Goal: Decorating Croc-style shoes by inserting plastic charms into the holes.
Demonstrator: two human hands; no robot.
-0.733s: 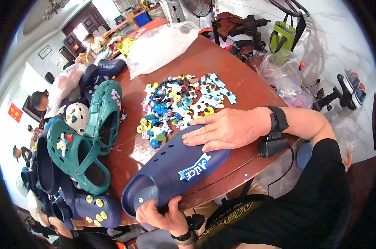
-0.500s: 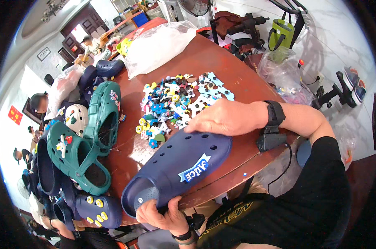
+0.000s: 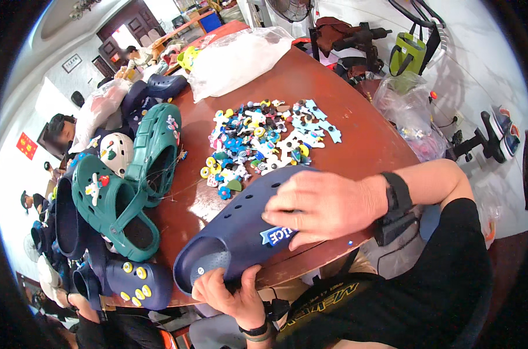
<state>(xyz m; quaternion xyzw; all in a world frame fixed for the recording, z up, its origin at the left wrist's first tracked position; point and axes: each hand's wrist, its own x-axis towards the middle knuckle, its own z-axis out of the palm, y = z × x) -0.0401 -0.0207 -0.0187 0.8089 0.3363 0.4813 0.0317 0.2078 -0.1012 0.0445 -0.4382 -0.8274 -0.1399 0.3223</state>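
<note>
The right hand is blurred, and whether its fingertips touch the blue badge cannot be told. It hides one end of that badge and much of the toe of the navy clog. The left hand covers part of the clog's heel rim. In the charm heap, pieces overlap (many too small to tell apart). The contents of the clear bag are indistinct. The upper edge cuts off the fan; the lower edge crops the black shirt. A distant person is too small for detail.
</note>
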